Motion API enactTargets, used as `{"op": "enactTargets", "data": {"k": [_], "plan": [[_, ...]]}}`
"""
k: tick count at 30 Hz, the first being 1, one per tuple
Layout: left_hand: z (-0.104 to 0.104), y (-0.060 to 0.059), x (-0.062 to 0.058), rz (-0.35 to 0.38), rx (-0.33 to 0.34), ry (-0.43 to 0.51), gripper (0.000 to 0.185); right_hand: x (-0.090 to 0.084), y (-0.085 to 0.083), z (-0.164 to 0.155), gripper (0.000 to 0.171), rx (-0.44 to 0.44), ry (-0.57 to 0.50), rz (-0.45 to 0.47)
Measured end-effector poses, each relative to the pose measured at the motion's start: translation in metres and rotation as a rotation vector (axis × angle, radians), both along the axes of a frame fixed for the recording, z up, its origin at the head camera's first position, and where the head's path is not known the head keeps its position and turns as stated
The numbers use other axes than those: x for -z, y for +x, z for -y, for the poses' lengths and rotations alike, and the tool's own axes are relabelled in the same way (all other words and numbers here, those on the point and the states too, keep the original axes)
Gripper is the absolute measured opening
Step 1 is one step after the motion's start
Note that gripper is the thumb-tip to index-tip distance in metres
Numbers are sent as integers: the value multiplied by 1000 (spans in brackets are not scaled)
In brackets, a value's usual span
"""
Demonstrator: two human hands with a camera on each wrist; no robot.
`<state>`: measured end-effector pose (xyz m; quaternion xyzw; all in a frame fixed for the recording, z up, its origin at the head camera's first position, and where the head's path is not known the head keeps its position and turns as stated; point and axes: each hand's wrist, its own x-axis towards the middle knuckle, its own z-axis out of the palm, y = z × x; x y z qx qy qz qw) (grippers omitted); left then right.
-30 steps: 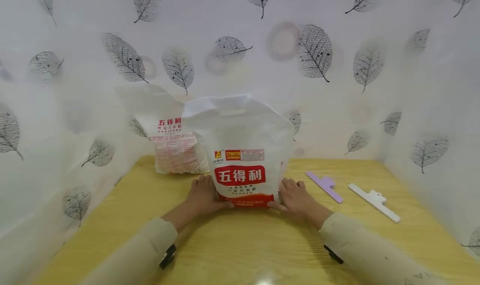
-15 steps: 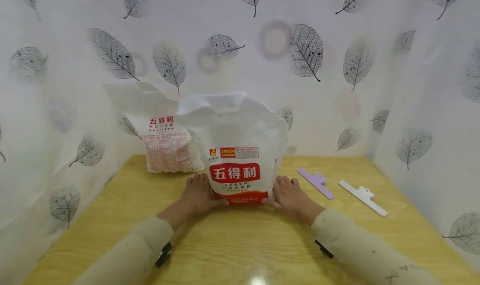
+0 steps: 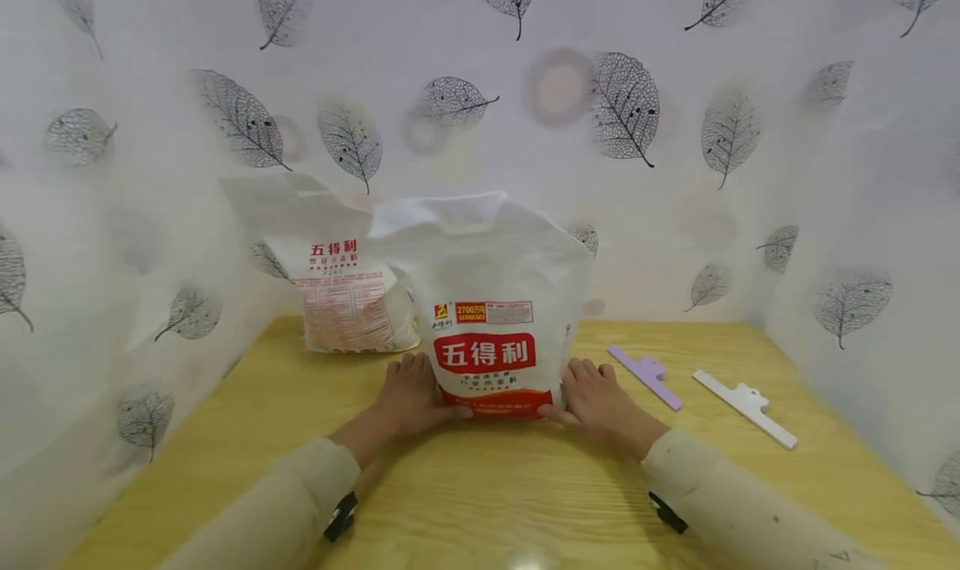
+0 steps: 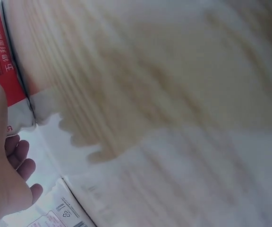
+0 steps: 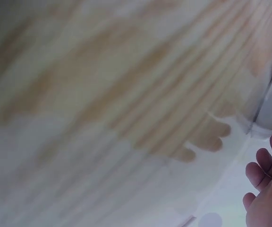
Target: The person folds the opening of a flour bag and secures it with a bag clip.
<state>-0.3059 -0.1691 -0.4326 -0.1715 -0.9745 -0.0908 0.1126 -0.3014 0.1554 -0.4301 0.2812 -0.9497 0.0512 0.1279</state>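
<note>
A white flour bag with a red label stands upright on the wooden table. My left hand holds its lower left corner, thumb across the front and fingers along the side. At the lower right corner my right hand holds it the same way. The left wrist view shows my left hand against the bag's red edge, and its fingers are loosely bent. Only the fingers of my right hand show in the blurred right wrist view.
A second, similar bag stands behind and to the left, against the leaf-patterned wall. A purple sealing clip and a white one lie on the table to the right. Patterned walls enclose three sides.
Only the head view has shifted slightly. Both hands and the bag keep the same pose.
</note>
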Motion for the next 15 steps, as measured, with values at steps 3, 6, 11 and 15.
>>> {"op": "enactTargets", "data": {"k": [3, 6, 11, 15], "plan": [[-8, -3, -4, 29, 8, 20, 110, -3, 2, -7, 61, 17, 9, -14], [-9, -3, -8, 64, -26, 10, 109, -4, 2, -7, 55, 4, 9, -2], [-3, 1, -13, 107, -64, -24, 108, -7, 2, -2, 54, -14, 17, 12], [1, 4, -18, 113, -36, 0, 107, -9, 4, -2, 51, 2, 31, 24]]}}
